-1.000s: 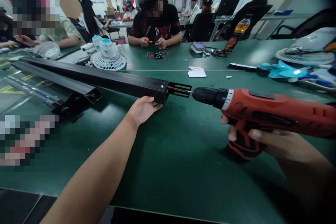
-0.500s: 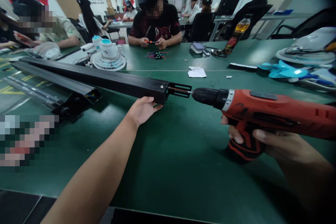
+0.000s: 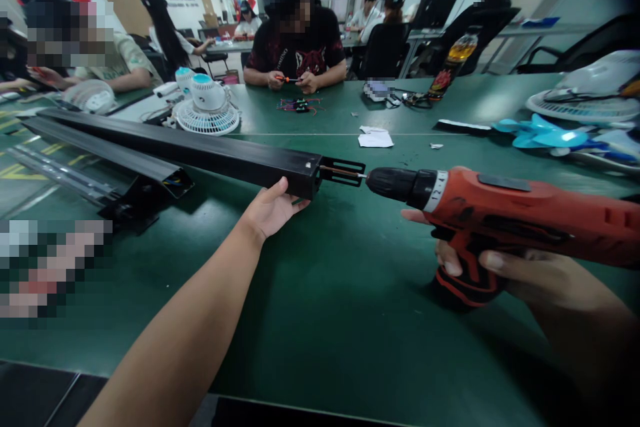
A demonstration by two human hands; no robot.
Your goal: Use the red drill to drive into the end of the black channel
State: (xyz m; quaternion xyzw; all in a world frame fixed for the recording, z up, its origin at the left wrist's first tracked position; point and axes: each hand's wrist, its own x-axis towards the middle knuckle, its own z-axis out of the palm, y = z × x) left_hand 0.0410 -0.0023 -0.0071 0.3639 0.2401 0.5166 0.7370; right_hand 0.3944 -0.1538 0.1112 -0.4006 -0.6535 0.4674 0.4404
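Note:
A long black square tube point(image 3: 235, 159) runs from the far left to the middle of the table. Near its right end, my left hand point(image 3: 274, 208) grips it from below, thumb on the near side. A slotted black bracket point(image 3: 345, 172) sticks out of that end. My right hand point(image 3: 520, 273) is wrapped round the handle of a red cordless drill point(image 3: 525, 210), its index finger stretched forward past the trigger. The drill points left; its thin bit reaches over the bracket into the tube's end, where the tip is hidden.
A second black profile point(image 3: 110, 153) and a clear strip point(image 3: 60, 173) lie at left. White fans point(image 3: 207, 110) stand behind the tube. Blue fan blades point(image 3: 543, 133), a paper scrap point(image 3: 375, 138) and a bottle point(image 3: 453, 63) are across the green table point(image 3: 325, 320). A person opposite holds a screwdriver point(image 3: 287, 79).
My right index finger has stretched forward off the trigger area. My left thumb has lifted slightly on the tube. The tube and drill have hardly moved.

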